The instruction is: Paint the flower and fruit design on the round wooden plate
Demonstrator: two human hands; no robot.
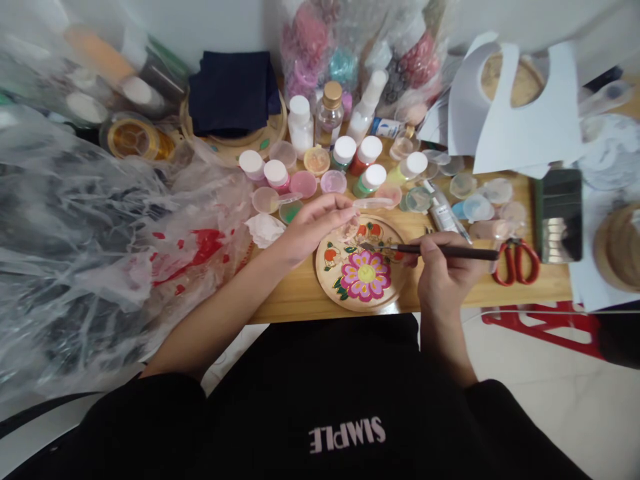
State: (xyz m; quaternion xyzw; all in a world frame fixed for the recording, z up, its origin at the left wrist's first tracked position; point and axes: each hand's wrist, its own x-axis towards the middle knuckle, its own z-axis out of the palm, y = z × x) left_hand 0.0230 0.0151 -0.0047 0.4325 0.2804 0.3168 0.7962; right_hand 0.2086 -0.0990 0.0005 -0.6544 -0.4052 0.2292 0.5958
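A round wooden board [330, 290] lies at the table's front edge, painted with a pink flower, orange fruit and green leaves outlined in gold. Over its upper left rim, my left hand [320, 227] is closed on a small clear cup [349, 231]. My right hand [445, 270], at the board's right side, grips a small spatula [457, 252] by its dark handle. The spatula's flat metal tip points left, above the board and close to the cup. Whether the tip touches the painted surface I cannot tell.
Behind the board stand several white-capped paint jars [373, 180] and small plastic cups [303, 184]. Red-handled scissors [517, 263] and a phone [559, 215] lie to the right. Crumpled plastic sheeting [150, 267] covers the left; a crumpled tissue [265, 230] sits near my left forearm.
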